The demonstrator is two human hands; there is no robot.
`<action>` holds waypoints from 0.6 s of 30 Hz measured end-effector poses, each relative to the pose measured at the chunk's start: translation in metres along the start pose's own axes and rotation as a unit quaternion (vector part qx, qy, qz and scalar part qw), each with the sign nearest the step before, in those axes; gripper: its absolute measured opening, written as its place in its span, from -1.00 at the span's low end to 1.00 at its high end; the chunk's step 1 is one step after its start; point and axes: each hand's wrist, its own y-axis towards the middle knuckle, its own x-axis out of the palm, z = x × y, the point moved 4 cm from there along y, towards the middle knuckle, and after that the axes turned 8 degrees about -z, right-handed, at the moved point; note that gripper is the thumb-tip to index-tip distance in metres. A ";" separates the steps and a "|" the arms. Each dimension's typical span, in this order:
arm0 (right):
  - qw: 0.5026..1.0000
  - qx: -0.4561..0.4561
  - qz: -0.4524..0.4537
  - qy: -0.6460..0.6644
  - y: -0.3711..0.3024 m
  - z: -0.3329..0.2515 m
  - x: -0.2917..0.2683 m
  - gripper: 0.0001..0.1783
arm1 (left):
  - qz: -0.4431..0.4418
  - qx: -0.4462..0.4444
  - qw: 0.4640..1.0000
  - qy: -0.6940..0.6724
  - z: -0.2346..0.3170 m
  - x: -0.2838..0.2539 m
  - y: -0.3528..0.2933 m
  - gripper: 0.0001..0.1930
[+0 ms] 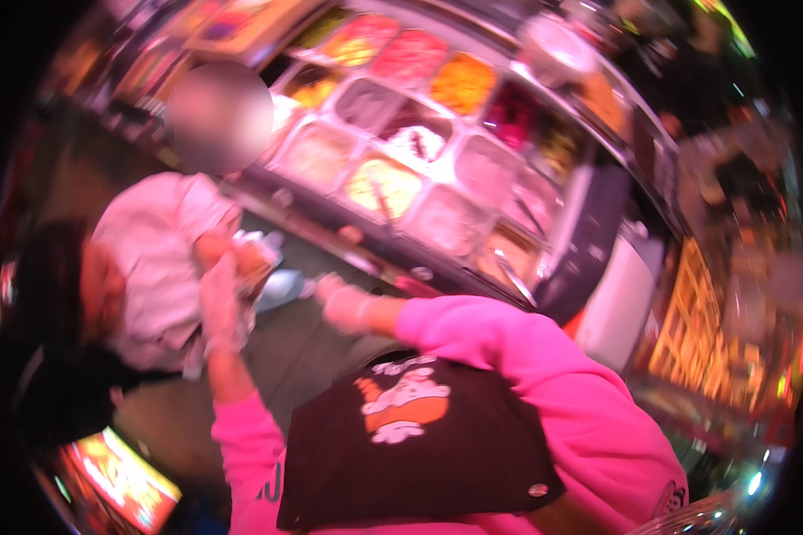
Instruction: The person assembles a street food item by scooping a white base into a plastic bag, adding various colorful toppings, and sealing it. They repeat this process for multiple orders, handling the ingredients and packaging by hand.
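Observation:
My left hand (223, 308), in a thin clear glove, reaches up against the front of a person in a pale top (147, 267). Its fingers are blurred beside that person's own hand (232, 252). Between us is a light blue, crumpled thing (281, 287), thin like a disposable glove; its exact kind is unclear. My right hand (343, 305), also gloved, is closed with its fingertips at the right end of the blue thing. Pink sleeves cover both my arms.
A food counter (335, 234) with several metal pans of colourful fillings runs across the top; utensils rest in some pans. A white bowl (558, 52) stands at its far side. Wooden slats (691, 312) are at the right, a lit screen (120, 477) at lower left.

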 end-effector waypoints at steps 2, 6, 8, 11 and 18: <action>0.955 0.026 0.014 0.294 0.018 0.021 0.018 -0.30 | 0.025 0.088 0.981 0.171 0.021 0.002 -0.008 -0.49; 0.972 0.029 -0.050 0.228 0.024 0.044 0.023 -0.31 | 0.062 0.006 0.824 0.564 0.062 0.024 -0.029 -0.43; 0.996 0.049 -0.045 -0.058 0.007 0.051 0.006 -0.28 | -0.007 -0.005 0.867 0.498 0.079 0.039 -0.029 -0.58; 0.956 -0.014 0.231 -0.178 -0.049 0.047 -0.035 -0.50 | -0.029 0.217 0.870 0.441 0.101 0.086 -0.005 -0.70; 0.775 -0.104 0.611 0.123 -0.286 0.118 -0.041 -0.76 | -0.451 0.031 0.890 0.059 0.097 0.278 0.008 -0.60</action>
